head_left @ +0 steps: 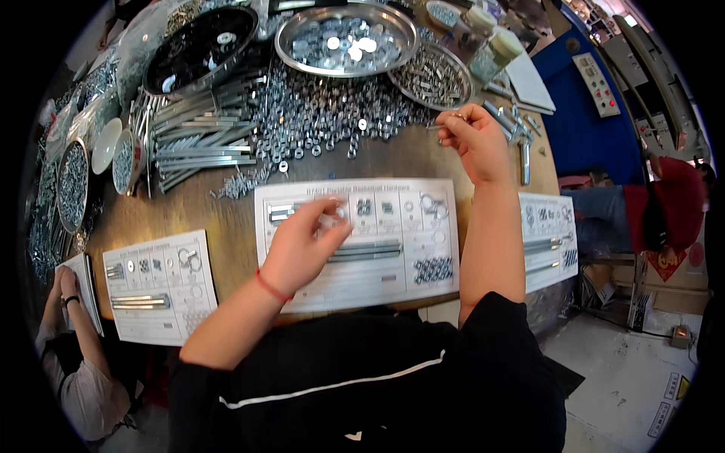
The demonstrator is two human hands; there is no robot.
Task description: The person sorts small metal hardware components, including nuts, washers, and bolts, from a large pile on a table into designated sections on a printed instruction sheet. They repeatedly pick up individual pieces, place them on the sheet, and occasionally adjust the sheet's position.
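My left hand (302,245), wearing a red cord at the wrist, hovers above the middle printed sheet (332,291). Its fingers curl toward the thumb, but motion blur hides whether anything is between them. Farther right, my right hand (483,147) is raised near a steel dish of small metal pins (432,75). Its fingertips are pinched together, and what they hold is too small to name. On the middle sheet are pictured hardware parts, with a cluster of nuts (433,270) at its right and long bars (366,251) across its centre.
Behind the sheets lie heaped nuts (310,113), long metal bars (204,143) and a steel bowl of washers (347,38). Bolts (525,155) lie at the right. Other sheets (155,287) flank mine. Another person's hands (66,283) are at far left; a person in red (664,204) is at right.
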